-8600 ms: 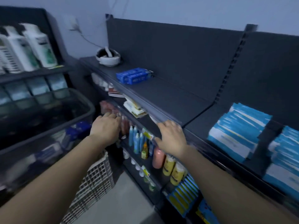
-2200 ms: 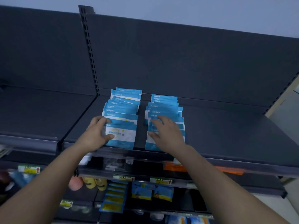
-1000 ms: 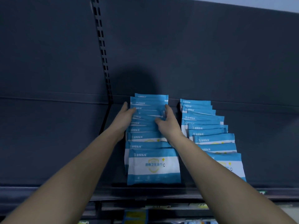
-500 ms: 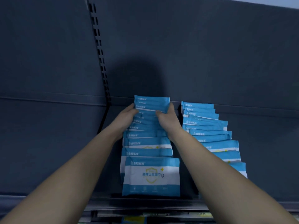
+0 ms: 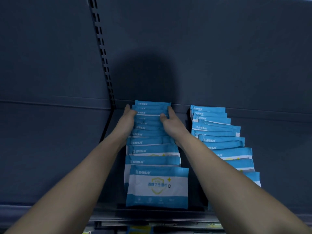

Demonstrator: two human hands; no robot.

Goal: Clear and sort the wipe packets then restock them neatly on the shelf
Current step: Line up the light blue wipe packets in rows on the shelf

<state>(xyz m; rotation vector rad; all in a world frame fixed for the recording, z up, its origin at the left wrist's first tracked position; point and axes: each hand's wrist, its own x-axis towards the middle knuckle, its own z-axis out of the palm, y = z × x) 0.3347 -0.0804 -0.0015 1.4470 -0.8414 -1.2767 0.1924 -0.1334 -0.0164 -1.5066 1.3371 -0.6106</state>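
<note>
Blue-and-white pouches fill two overlapping rows on the dark shelf (image 5: 50,149), both on the right of the slotted upright (image 5: 101,48). The left row of wipe packets (image 5: 152,144) starts just beside the foot of that upright and runs forward to the shelf's front lip. The right row of wipe packets (image 5: 222,142) lies farther from the upright, apart from the first row by a narrow dark gap.

You have both arms stretched to the back end of the nearer row. Your left hand (image 5: 128,119) sits on the side facing the upright, fingers laid along the packets' edges and thumb curled onto their tops. Your right hand (image 5: 172,123) clasps the far side, fingertips at the rearmost packet and thumb pressed over the tops. Between them, the two hands grip the rear packets of that row.

At the front end, farthest forward from the upright's foot, the front packet (image 5: 157,186) shows its whole face: a white band with a yellow shield and printed characters. Your right forearm covers part of the farther row. A round shadow (image 5: 145,78) falls on the back panel (image 5: 219,48), right of the upright.
</note>
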